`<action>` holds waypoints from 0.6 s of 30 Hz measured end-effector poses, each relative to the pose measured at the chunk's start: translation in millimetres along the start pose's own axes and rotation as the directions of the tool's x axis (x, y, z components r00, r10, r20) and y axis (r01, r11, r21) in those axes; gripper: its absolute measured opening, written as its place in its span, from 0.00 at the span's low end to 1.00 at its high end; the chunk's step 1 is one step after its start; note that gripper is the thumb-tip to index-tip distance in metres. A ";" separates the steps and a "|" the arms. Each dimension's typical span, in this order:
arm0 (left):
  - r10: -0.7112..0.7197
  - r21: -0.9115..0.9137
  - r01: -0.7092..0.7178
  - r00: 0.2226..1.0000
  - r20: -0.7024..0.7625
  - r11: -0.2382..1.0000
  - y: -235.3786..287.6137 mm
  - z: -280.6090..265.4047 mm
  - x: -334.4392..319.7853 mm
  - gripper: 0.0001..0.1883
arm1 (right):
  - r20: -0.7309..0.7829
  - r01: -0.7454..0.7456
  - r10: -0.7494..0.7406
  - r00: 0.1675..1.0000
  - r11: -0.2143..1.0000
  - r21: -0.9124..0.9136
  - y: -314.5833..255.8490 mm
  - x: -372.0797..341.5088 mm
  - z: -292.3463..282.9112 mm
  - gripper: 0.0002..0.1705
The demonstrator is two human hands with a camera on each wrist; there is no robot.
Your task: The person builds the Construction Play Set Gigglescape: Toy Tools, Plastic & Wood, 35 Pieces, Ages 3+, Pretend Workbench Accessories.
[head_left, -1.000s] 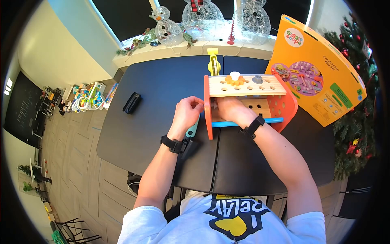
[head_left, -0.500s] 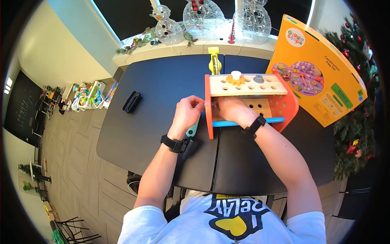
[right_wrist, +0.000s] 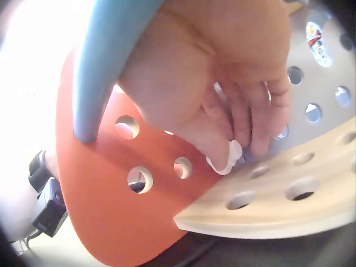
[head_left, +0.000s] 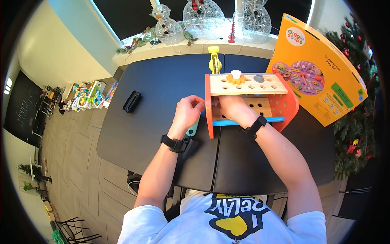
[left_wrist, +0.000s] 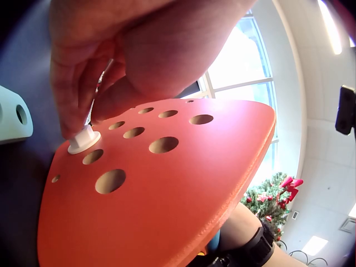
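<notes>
A toy workbench has red side panels, a pale wooden top full of holes and a blue bar across the front. Outside its left panel, my left hand pinches the head of a white hex bolt, whose flange sits against a panel hole. My right hand reaches inside under the top. In the right wrist view its thumb and finger pinch a white scalloped nut by the inner face of that panel. A teal strip with a hole lies below my left hand.
An orange construction play set box stands at the right. On the top sit an orange gear with a white bolt and a grey piece. Behind is a yellow toy piece; a black case lies at the left.
</notes>
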State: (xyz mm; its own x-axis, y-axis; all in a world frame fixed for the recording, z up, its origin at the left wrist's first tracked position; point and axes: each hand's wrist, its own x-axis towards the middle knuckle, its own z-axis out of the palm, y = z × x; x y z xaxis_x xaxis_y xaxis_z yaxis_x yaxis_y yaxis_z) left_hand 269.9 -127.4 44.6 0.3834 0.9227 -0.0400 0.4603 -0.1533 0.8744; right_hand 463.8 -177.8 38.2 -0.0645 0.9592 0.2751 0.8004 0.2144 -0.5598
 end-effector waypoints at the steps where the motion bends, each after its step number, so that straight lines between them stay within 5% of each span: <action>1: 0.003 -0.003 -0.003 1.000 -0.001 1.000 -0.2 0.1 0.3 0.09 | 0.024 -0.007 0.008 1.000 0.999 -0.038 0.9 0.8 0.0 0.14; 8: -0.005 -0.003 0.005 1.000 -0.003 1.000 -0.6 0.1 0.0 0.10 | 0.230 -0.145 0.170 0.958 0.982 -0.119 -6.2 8.6 -1.7 0.21; 11: -0.008 -0.006 0.008 1.000 0.003 1.000 -1.9 0.3 1.2 0.10 | 0.124 -0.109 0.118 0.985 0.991 -0.081 -7.0 9.9 1.4 0.21; 14: -0.006 0.002 0.006 1.000 0.016 1.000 1.1 -0.9 -0.1 0.10 | 0.192 -0.122 0.139 0.972 0.988 -0.098 -18.7 4.7 -13.9 0.21; 16: -0.005 0.006 0.005 0.999 0.035 1.000 4.7 -2.5 -2.1 0.12 | 0.226 -0.288 0.238 0.945 0.931 0.224 -15.3 4.3 -12.7 0.21; 18: 0.000 0.010 0.000 1.000 0.009 1.000 3.7 -1.0 -1.7 0.10 | 0.221 -0.310 0.253 0.942 0.908 0.280 -6.3 5.0 -5.9 0.21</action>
State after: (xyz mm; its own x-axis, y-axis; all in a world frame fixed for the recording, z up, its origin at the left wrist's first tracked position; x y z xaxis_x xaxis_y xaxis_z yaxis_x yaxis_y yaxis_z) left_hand 270.1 -129.2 48.4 0.3908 0.9194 -0.0447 0.4682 -0.1567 0.8696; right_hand 462.0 -175.5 47.7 0.0105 0.9984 -0.0553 0.5800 -0.0511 -0.8130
